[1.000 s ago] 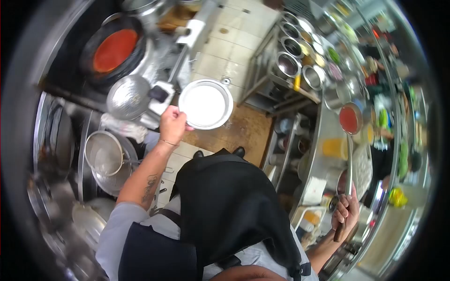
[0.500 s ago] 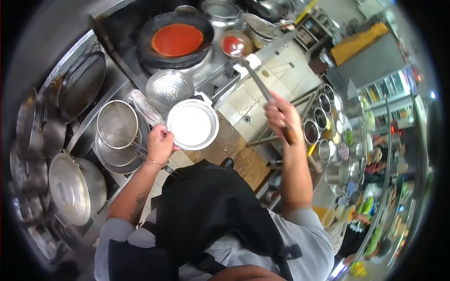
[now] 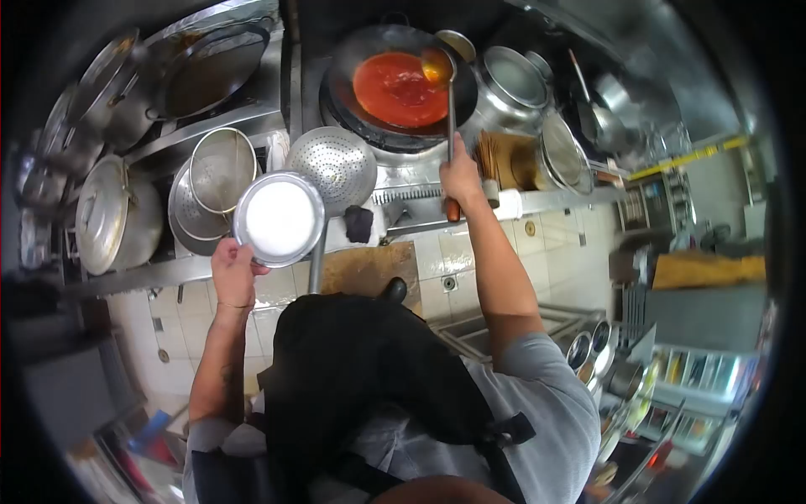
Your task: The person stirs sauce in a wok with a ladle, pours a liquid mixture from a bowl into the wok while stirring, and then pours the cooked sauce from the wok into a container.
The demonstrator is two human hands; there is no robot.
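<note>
- Your left hand (image 3: 235,273) grips the near edge of a round metal bowl (image 3: 318,220), thumb over the rim; the fingers underneath are mostly hidden.
- That bowl is held level or nearly so, with something white in it; you can't tell from here what it is.
- Your right hand (image 3: 461,175) is closed around the handle of a ladle (image 3: 451,105), the brown grip end sticking out below your fist.
- The ladle's cup, with orange liquid in it, is over the right side of the red sauce (image 3: 395,97) in the wok (image 3: 342,74); whether it touches the sauce is unclear.
- A strainer (image 3: 333,170) full of small holes lies just beside your bowl, in front of the wok.
- To the wok's right stands a metal pot (image 3: 512,80).
</note>
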